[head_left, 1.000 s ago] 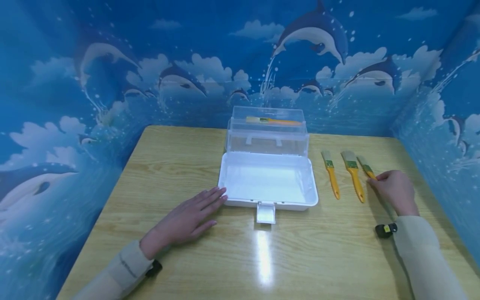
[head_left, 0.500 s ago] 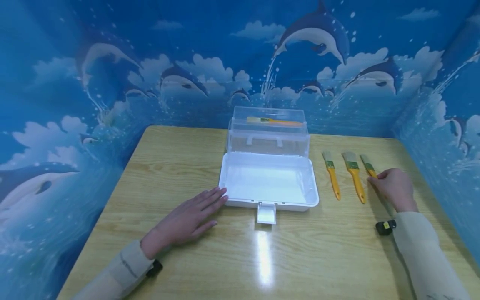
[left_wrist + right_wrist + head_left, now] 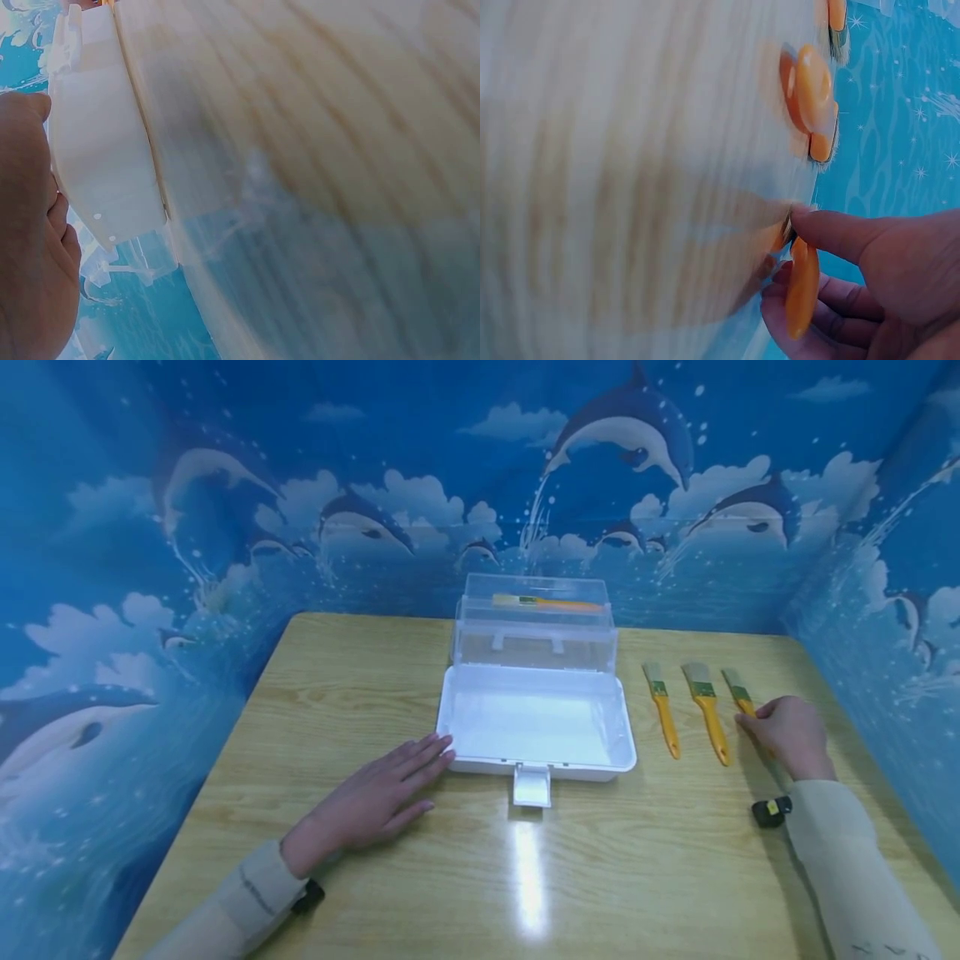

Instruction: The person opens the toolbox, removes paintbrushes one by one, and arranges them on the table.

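At the right of the table my right hand (image 3: 795, 735) pinches the orange handle of a small paintbrush (image 3: 738, 689), whose bristles point away from me. In the right wrist view, thumb and fingertips hold that brush's handle (image 3: 802, 292) close to the tabletop. Left of it lie a wide paintbrush (image 3: 705, 706) and a narrower paintbrush (image 3: 662, 710), side by side. My left hand (image 3: 378, 793) lies with straight fingers, its tips at the front left corner of a white box (image 3: 536, 768). The left wrist view shows the box's side (image 3: 105, 127) beside that hand.
The box's clear lid (image 3: 536, 647) stands raised at the back, and another paintbrush (image 3: 547, 602) lies in its upper part. A white latch (image 3: 532, 787) hangs down at the box's front. Dolphin-printed blue sheeting (image 3: 420, 485) encloses the wooden table (image 3: 337, 677).
The small paintbrush in my right hand has shifted slightly to the right, away from the wide one. My left hand stays in place at the box corner.
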`<state>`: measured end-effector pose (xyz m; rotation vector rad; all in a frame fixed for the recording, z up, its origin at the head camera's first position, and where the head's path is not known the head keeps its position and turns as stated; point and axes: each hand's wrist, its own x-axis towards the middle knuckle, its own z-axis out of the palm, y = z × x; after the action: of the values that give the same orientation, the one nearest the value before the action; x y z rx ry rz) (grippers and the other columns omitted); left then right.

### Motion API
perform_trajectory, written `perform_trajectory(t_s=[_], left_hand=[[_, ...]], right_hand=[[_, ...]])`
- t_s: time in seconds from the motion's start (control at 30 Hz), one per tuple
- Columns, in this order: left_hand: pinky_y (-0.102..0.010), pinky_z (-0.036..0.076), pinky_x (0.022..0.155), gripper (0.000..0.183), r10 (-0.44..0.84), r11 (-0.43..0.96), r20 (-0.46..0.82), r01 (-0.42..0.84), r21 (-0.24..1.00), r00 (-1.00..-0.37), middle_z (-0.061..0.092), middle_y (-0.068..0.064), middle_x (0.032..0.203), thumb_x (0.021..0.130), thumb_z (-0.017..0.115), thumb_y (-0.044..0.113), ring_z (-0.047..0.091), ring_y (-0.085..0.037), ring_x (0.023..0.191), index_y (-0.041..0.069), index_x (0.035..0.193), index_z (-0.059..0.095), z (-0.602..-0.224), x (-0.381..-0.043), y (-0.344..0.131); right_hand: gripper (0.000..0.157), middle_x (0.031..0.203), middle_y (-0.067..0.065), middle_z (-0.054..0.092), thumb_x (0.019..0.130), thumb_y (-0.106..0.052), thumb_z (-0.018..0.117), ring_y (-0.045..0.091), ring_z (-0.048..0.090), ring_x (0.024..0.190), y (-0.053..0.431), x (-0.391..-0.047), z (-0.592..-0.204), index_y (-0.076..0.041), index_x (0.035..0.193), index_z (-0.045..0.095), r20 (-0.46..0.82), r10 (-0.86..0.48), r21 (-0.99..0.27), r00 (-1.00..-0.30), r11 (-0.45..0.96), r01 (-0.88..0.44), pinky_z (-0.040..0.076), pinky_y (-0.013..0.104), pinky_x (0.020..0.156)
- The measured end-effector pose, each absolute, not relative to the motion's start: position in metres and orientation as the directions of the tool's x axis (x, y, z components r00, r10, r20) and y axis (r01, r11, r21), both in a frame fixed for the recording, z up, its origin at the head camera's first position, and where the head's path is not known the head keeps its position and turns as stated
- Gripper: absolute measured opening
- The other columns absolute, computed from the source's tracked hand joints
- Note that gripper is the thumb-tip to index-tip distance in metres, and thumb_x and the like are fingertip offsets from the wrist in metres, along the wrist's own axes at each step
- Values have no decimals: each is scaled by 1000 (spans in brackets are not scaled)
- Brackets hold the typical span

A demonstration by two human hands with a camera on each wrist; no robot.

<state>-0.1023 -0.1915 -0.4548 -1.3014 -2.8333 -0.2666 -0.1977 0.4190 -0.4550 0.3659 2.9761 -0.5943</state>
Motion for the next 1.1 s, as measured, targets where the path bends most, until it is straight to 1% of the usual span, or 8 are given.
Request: perform_trajectory(t_s=[0.17,0.27,0.37,0.47,0.6,0.9,1.1], left_hand=[[-40,18,129,68,748,645,85,751,145,-659,9,-1,172,108,45,42,14,-20,158,17,164,15,-455,-102,-192],[-36,14,129,69,745,646,95,750,142,-660,10,-1,172,108,45,42,14,-19,158,17,164,15,-457,-102,-193],[-35,13,129,68,746,644,100,751,145,-658,10,-1,172,108,45,42,14,-19,158,17,164,15,-458,-102,-193],[-39,16,129,68,748,642,99,753,145,-657,10,-1,172,108,45,41,14,-20,158,16,164,15,-459,-103,-193],[-42,20,128,69,750,639,101,756,143,-653,10,-2,172,108,45,41,14,-21,158,16,164,15,-459,-103,-194],[-42,21,128,68,757,633,106,764,129,-645,10,-2,172,108,45,41,14,-21,158,16,164,17,-459,-103,-194],[-42,23,127,68,761,630,118,770,96,-638,10,-1,172,108,45,42,15,-21,157,17,164,17,-459,-104,-194]], right_hand=[[46,78,19,68,97,-35,67,25,60,63,420,-198,-456,11,96,68,-121,203,-367,-972,900,234,46,30,47],[47,77,19,68,97,-36,67,25,60,63,421,-199,-457,11,96,68,-117,196,-376,-974,899,226,47,32,47],[47,78,21,68,97,-35,67,26,60,63,422,-200,-458,12,96,68,-108,187,-374,-976,902,214,48,33,47],[46,77,22,68,97,-34,68,26,61,62,422,-200,-457,12,92,69,-105,180,-373,-978,904,207,48,34,47],[43,74,19,69,97,-31,68,25,60,60,421,-199,-456,11,89,71,-105,172,-377,-980,905,199,48,34,47],[41,79,21,68,97,-31,68,26,61,64,421,-199,-455,10,92,69,-116,177,-369,-977,906,208,49,34,49],[42,80,22,68,98,-31,67,26,61,64,422,-198,-455,11,94,69,-131,168,-372,-977,905,205,51,37,50]])
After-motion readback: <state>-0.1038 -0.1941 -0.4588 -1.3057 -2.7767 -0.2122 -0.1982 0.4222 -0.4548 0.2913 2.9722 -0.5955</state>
